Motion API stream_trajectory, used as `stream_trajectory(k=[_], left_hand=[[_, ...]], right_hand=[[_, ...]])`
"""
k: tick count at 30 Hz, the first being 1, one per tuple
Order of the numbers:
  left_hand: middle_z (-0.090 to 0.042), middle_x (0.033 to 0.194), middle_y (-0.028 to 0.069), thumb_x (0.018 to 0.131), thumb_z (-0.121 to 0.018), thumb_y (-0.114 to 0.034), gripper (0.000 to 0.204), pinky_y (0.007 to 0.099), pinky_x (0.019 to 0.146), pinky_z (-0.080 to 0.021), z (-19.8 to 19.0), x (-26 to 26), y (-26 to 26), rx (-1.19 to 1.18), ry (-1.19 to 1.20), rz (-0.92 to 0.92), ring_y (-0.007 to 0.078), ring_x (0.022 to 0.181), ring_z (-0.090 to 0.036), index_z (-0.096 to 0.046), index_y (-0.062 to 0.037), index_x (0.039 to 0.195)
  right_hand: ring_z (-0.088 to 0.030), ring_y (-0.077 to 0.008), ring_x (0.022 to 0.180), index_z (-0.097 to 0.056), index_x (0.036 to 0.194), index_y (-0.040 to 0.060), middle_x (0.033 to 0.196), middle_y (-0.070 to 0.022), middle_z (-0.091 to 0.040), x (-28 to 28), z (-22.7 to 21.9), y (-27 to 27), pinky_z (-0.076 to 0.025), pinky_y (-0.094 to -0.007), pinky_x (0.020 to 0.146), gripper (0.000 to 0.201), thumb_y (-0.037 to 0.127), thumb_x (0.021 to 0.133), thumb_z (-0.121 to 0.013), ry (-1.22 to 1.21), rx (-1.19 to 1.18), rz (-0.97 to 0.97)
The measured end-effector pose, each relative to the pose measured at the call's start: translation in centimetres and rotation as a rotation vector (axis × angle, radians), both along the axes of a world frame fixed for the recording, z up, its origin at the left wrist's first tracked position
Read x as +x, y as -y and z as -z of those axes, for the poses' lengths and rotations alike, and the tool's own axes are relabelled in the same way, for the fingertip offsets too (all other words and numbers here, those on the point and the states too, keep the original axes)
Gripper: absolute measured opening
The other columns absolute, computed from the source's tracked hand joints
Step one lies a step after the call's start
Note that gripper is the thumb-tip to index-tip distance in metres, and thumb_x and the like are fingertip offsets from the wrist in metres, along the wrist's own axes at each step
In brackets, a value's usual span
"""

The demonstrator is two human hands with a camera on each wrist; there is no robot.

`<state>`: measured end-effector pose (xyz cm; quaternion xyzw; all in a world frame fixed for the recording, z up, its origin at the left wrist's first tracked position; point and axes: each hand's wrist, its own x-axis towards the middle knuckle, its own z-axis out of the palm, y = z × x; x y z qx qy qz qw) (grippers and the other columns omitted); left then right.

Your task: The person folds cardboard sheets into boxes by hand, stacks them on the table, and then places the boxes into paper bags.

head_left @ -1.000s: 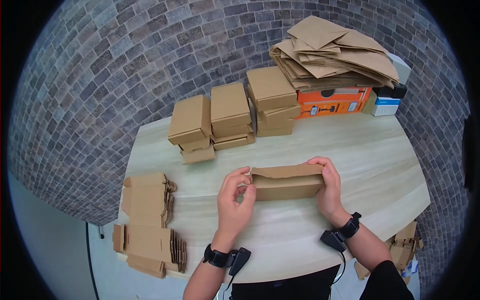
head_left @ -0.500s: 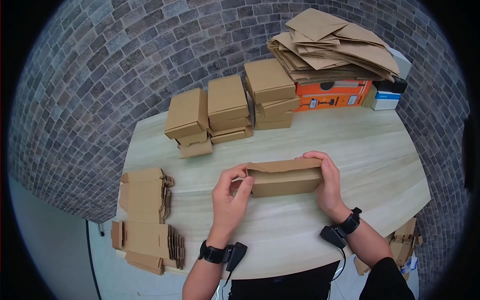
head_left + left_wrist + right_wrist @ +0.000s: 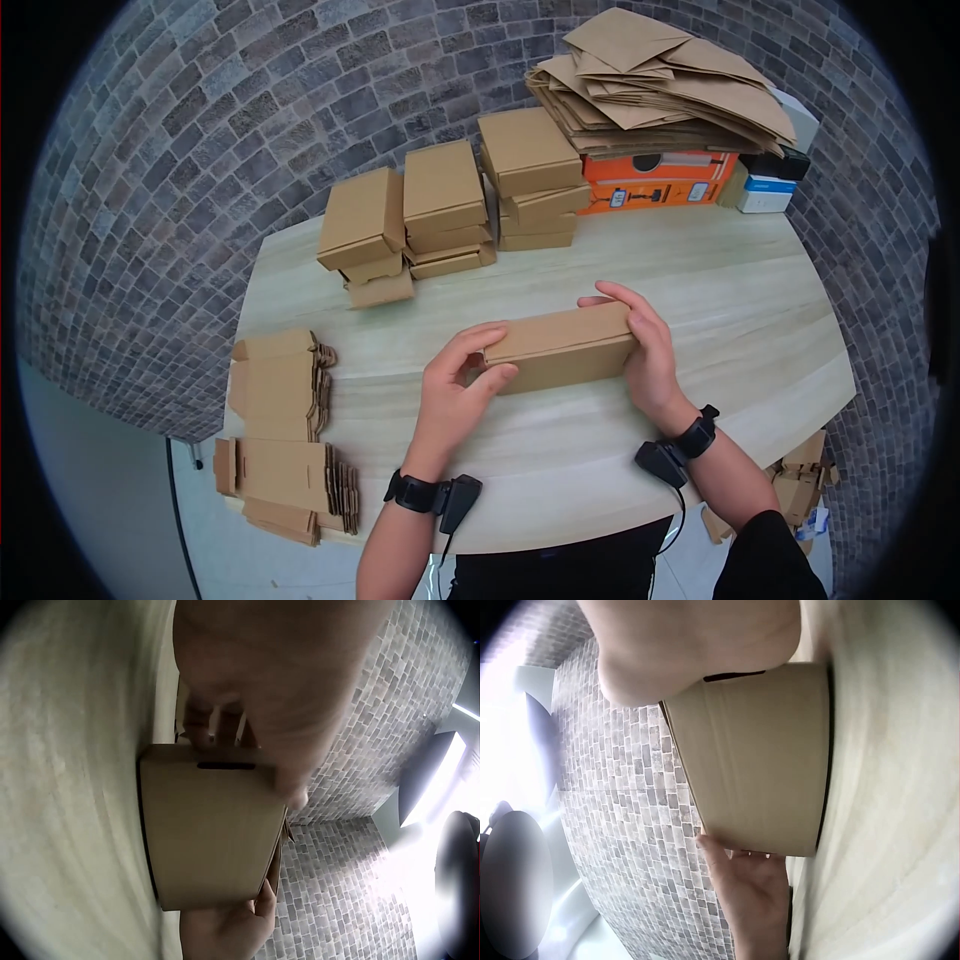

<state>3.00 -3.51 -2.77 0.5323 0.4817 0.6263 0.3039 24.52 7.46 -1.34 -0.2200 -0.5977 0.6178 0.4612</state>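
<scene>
Between both hands, a small brown cardboard box [image 3: 566, 366] stands low over the table in the head view, its lid folded down over the top. My left hand [image 3: 452, 388] grips its left end, with the thumb at the near top edge and fingers round the end. At the right end, my right hand [image 3: 652, 362] holds the box, some fingers reaching past the far side. The left wrist view shows the box's long front wall [image 3: 214, 832] with a dark slot near the left hand. From the right wrist, the left hand [image 3: 754, 904] appears at the far end.
Stacks of folded boxes [image 3: 445, 190] line the table's back. Flat cardboard blanks [image 3: 285, 470] are piled at the left. Brown paper bags [image 3: 660, 85] lie on orange boxes [image 3: 655, 185] at the back right. Cardboard pieces [image 3: 800, 490] lie beyond the table's right edge.
The box's lid flap, which stood up with a gap at the front, is now folded down shut. Both hands stay at the box's ends; the left thumb has moved onto its near top edge.
</scene>
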Motion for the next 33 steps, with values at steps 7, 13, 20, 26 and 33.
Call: stream_trajectory(k=[7,13,20,26,33], left_hand=[[-0.056,0.129,0.0132,0.081,-0.072,0.007,0.051,0.037,0.099,-0.048,-0.1,0.3,-0.1,-0.157,0.063,0.02,0.0231,0.121,-0.054,-0.052,-0.0025,0.127],[-0.051,0.126,0.0103,0.08,-0.071,0.008,0.066,0.036,0.097,-0.048,0.0,0.2,0.0,-0.165,0.033,0.123,0.0225,0.119,-0.052,-0.039,-0.0111,0.135],[-0.048,0.125,0.0091,0.08,-0.07,0.006,0.077,0.0371,0.1,-0.044,0.1,0.5,0.2,-0.194,-0.071,0.11,0.0223,0.118,-0.05,-0.03,-0.0144,0.143],[-0.052,0.13,0.0105,0.084,-0.068,-0.002,0.068,0.035,0.099,-0.044,-5.8,-0.2,1.1,-0.038,-0.111,-0.179,0.0214,0.116,-0.054,-0.036,-0.0067,0.144],[-0.059,0.123,0.017,0.087,-0.067,-0.004,0.044,0.0385,0.099,-0.042,-12.3,-7.2,-7.6,0.282,-0.532,-0.816,0.0284,0.113,-0.057,-0.051,0.0009,0.128]], right_hand=[[-0.053,-0.0249,0.122,-0.047,0.139,-0.0013,0.131,-0.02,-0.058,0.0,-0.5,-0.2,-0.038,-0.0354,0.106,0.055,0.023,0.091,-0.034,-0.086,-0.173,-0.081],[-0.052,-0.0255,0.123,-0.047,0.139,-0.001,0.133,-0.0197,-0.057,0.2,0.1,-0.7,-0.038,-0.0363,0.107,0.06,0.02,0.085,-0.032,-0.034,-0.071,-0.096],[-0.053,-0.0229,0.121,-0.041,0.144,0.0002,0.135,-0.0176,-0.055,0.3,1.2,-1.1,-0.036,-0.0336,0.106,0.059,0.021,0.089,-0.034,-0.071,0.006,-0.128],[-0.054,-0.0173,0.116,-0.038,0.145,0.002,0.133,-0.0142,-0.056,0.5,2.6,-2.6,-0.039,-0.0306,0.097,0.054,0.034,0.102,-0.037,-0.246,-0.206,-0.025],[-0.059,-0.0168,0.103,-0.055,0.123,0.0022,0.118,-0.0074,-0.06,0.7,3.5,-3.1,-0.043,-0.0287,0.09,0.038,0.033,0.101,-0.048,-0.045,-0.137,0.033]])
